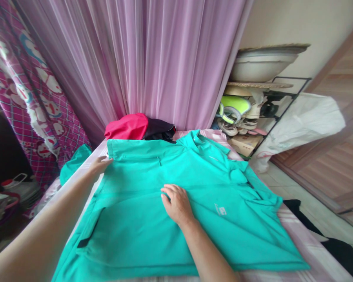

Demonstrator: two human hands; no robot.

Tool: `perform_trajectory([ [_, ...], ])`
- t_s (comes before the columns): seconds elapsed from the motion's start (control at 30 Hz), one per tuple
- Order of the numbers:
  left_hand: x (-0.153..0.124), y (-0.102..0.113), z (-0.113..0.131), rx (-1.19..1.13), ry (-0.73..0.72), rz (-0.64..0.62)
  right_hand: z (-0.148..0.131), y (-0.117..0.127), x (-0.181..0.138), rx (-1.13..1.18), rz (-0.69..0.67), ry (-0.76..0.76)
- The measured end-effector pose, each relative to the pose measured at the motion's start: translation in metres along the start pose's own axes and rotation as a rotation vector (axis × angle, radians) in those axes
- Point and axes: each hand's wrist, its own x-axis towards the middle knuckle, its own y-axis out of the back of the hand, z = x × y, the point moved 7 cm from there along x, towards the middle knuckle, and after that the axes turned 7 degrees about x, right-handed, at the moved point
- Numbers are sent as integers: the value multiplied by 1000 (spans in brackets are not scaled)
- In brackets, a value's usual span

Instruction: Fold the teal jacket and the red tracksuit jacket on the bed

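Note:
A teal jacket (pixel 141 219) lies spread on a pink-striped surface (pixel 308 243), partly folded along its far left side. My left hand (pixel 100 163) reaches to the folded far-left corner and grips the fabric edge there. My right hand (pixel 178 203) lies flat on the middle of the jacket with its fingers stretched out. A small white logo (pixel 221 209) shows on the jacket to the right of that hand.
A red garment (pixel 126 127) and a black one (pixel 160 131) lie behind the jacket against a pink curtain (pixel 153 58). A rack with shoes (pixel 241 117) and a basin (pixel 261 64) stands at the right. Dark clothing (pixel 341 250) lies on the floor.

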Motion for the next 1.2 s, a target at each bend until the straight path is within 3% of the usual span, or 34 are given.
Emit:
perform_trajectory([
  [0.1, 7, 15, 24, 41, -70, 101, 0, 1, 0, 17, -9, -18],
  [0.2, 3, 30, 67, 234, -304, 281, -1, 1, 0, 23, -10, -26],
  [0.27, -6, 27, 97, 373, -471, 328, -1, 2, 0, 21, -8, -25],
  [0.4, -21, -1, 141, 605, -681, 241, -2, 2, 0, 12, -7, -16],
  [0.6, -23, -20, 171, 659, -681, 97, -1, 1, 0, 28, 8, -26],
  [0.73, -34, -20, 176, 681, -720, 58, -2, 2, 1, 23, 5, -31],
  [0.83, -57, -18, 171, 659, -802, 66, -2, 3, 1, 31, 11, -32],
  [0.97, -105, -24, 150, 622, -921, 19, 1, 4, 3, 93, 46, -25],
  [1.1, -160, -38, 122, 600, -1036, 9, 11, 7, 3, 187, 196, -2],
  [1.2, -191, -52, 103, 617, -1042, -30, 18, 13, 0, 244, 308, 31],
])
